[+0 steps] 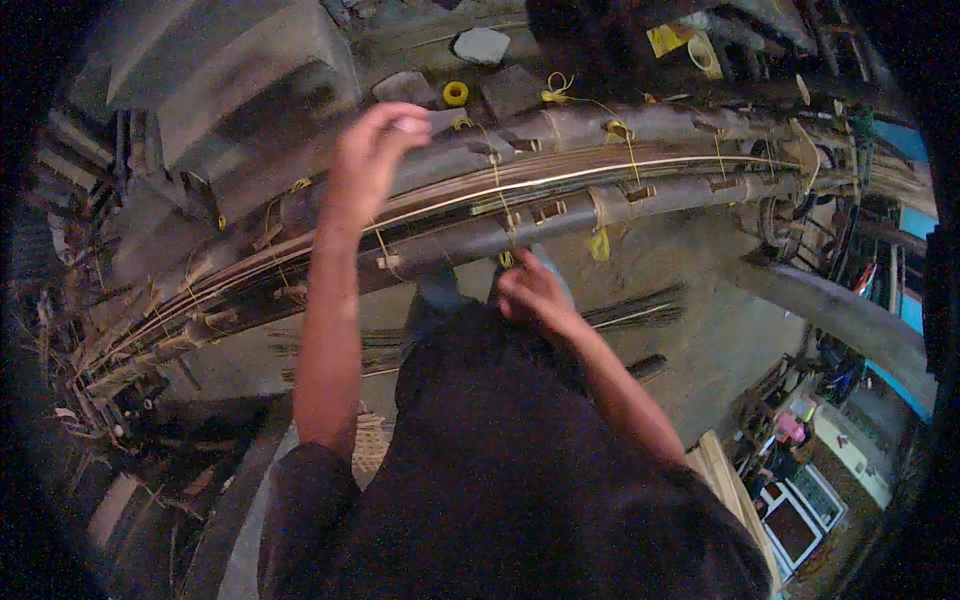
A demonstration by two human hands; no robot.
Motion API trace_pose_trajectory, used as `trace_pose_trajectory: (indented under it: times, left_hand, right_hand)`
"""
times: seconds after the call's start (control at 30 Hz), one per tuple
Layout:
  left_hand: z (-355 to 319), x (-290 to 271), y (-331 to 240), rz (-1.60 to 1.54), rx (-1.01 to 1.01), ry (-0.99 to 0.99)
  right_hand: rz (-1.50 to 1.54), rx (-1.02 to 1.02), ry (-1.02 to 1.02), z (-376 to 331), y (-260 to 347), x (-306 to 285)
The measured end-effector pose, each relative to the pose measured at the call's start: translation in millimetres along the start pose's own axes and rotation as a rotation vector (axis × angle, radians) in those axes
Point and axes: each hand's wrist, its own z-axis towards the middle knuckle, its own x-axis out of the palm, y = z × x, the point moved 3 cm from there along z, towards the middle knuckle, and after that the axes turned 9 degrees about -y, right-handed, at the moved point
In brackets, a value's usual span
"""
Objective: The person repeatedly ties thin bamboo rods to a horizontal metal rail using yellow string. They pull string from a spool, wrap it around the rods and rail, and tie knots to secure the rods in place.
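A long bundle of thin wooden or bamboo strips [560,178] runs across in front of me between two dark poles [445,243], crossed by thin yellow cords [632,160]. My right hand [535,292] is closed just on the near side of the near pole, at the hanging end of a yellow cord [506,258]. Its fingertips are partly hidden. Above the far pole is my left hand [372,160], raised, with its fingers curled in toward the thumb. Whatever it may pinch is too small or blurred to see.
Beyond the far pole lie a yellow ring-shaped roll [455,94], flat stones [481,46] and loose yellow cord [560,90]. Thin rods [640,306] rest on the floor below. A thick beam [840,310] stands at right, and stacked wood [110,190] at left.
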Motion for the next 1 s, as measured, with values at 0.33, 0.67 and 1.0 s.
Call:
trace_pose_trajectory:
  times: [0.33, 0.67, 1.0]
  left_hand:
    - [-69.9, 71.5, 25.1, 0.67, 0.498, -0.192]
    - [-67.2, 73.8, 29.2, 0.82, 0.384, -0.22]
    - [31.2, 96.0, -15.7, 0.089, -0.078, 0.018]
  right_hand:
    - [-1.224, -1.222, 0.19, -3.0, 273.9, 74.0]
    - [-0.022, -0.804, 0.231, 59.1, 216.1, 37.8]
    - [-1.042, -0.844, 0.316, 23.7, 53.1, 39.8]
